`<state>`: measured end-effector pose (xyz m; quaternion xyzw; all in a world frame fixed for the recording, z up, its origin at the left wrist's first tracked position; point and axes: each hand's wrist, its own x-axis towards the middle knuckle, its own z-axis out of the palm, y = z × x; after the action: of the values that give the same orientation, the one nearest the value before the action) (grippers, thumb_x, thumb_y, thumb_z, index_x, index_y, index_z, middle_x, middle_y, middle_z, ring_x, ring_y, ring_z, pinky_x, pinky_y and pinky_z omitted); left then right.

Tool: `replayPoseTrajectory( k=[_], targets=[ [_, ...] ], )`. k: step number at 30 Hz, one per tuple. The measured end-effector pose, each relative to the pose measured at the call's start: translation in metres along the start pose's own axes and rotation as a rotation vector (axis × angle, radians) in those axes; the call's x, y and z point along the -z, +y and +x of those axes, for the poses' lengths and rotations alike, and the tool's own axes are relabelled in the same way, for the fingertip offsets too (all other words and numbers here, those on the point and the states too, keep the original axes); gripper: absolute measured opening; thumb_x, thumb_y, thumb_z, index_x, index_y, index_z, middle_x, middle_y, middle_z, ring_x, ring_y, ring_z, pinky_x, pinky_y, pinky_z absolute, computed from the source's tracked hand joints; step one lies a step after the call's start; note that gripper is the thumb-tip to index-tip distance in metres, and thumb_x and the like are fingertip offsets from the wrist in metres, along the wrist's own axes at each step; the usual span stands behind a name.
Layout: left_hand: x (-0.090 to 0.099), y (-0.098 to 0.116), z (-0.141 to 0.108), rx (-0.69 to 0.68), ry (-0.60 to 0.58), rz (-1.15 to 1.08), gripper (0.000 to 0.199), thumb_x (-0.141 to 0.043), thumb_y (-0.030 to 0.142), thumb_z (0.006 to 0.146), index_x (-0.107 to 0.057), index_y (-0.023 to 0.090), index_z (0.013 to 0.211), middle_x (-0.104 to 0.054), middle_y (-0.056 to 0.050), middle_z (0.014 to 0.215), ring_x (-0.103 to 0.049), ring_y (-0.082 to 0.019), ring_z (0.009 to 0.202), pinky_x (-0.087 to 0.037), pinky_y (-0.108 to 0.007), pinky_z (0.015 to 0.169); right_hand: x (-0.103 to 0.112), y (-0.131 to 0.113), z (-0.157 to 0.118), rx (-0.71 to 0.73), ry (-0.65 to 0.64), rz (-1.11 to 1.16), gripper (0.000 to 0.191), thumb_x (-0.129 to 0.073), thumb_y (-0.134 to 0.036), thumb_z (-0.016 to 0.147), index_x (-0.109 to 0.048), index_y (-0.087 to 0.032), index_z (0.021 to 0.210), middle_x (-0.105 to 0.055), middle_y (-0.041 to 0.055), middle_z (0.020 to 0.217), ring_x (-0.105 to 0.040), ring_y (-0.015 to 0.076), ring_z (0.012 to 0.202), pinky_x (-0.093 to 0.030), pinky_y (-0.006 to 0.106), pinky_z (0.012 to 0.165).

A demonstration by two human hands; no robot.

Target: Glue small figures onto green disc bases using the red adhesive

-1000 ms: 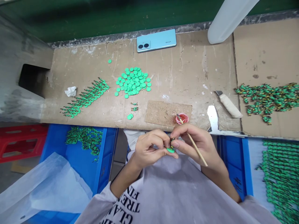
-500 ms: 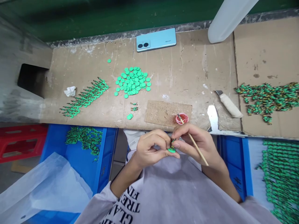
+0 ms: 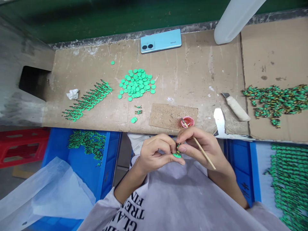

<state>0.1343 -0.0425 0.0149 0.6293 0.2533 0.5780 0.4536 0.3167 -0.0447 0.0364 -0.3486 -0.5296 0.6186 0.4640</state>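
Bright, soft light on the worktop (image 3: 204, 70); gloom at twelve o'clock, stretched edges.
An even light seems to fall from above, leaving faint, soft-edged shadows. The green wall (image 3: 149, 19) sinks into dimness, darkest near eleven o'clock, and the opening (image 3: 31, 81) between nine and ten is almost black. The strongest glare whitens a shiny patch (image 3: 218, 119) at three o'clock; a weaker gleam sits just off centre toward two. The wide lens bows the worktop's front edge and stretches the grey panel (image 3: 26, 109) at nine o'clock. The green rows (image 3: 291, 183) at four o'clock look smeared, and the green piece (image 3: 177, 155) in the fingers (image 3: 166, 139), toward five, is too small for crisp detail.
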Motion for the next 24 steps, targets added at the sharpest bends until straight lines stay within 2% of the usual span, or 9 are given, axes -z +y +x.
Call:
replayPoseTrajectory(
  k=[9,24],
  targets=[
    [0.0029,0.0001,-0.0027,-0.041,-0.036,0.007,0.037,-0.089,0.010,0.079,-0.053,0.018,0.077,-0.068,0.002,0.082,-0.068,-0.010,0.071,-0.059,-0.020,0.067,-0.0021,-0.0005,-0.0021,-0.020,0.001,-0.003,0.010,-0.078,-0.020,0.096,-0.073,-0.027,0.101,-0.074,-0.0026,0.088,-0.068,0.0100,0.077,-0.053,0.018,0.067],
    [0.0018,-0.0028,0.0006,-0.041,-0.010,-0.035,0.040,-0.095,0.019,0.073,-0.056,0.018,0.081,-0.068,0.004,0.079,-0.068,-0.009,0.067,-0.058,-0.019,0.064,-0.0039,-0.0015,-0.0037,-0.033,0.049,0.050,0.009,-0.081,-0.029,0.095,-0.072,-0.024,0.096,-0.072,0.0004,0.085,-0.066,0.0139,0.073,-0.054,0.024,0.064]
  ],
)
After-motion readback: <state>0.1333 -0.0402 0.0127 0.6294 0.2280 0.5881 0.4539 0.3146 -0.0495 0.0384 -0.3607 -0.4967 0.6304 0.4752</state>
